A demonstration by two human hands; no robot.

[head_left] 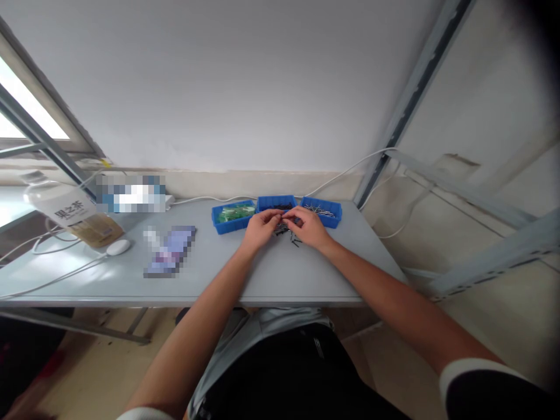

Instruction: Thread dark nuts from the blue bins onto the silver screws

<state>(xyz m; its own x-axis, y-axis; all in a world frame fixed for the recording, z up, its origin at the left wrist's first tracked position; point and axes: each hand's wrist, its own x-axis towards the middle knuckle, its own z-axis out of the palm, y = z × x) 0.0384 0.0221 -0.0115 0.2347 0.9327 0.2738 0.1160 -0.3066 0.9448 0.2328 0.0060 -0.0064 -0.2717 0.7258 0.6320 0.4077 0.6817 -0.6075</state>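
Note:
My left hand (259, 228) and my right hand (308, 226) meet fingertip to fingertip over the grey table (131, 280), both pinched on a small dark part I cannot make out. A scatter of small dark parts (286, 232) lies on the table under and between the hands. Just behind them stand three blue trays in a row: the left tray (231, 217) holds green pieces, the middle tray (275, 203) holds dark pieces, the right tray (324, 211) holds thin metal pieces.
A large bottle (72, 214) lies on its side at the table's left, with a white mouse (118, 247), white cables (48, 280) and a blurred flat object (170, 252) nearby. A grey metal shelf frame (459, 192) stands to the right.

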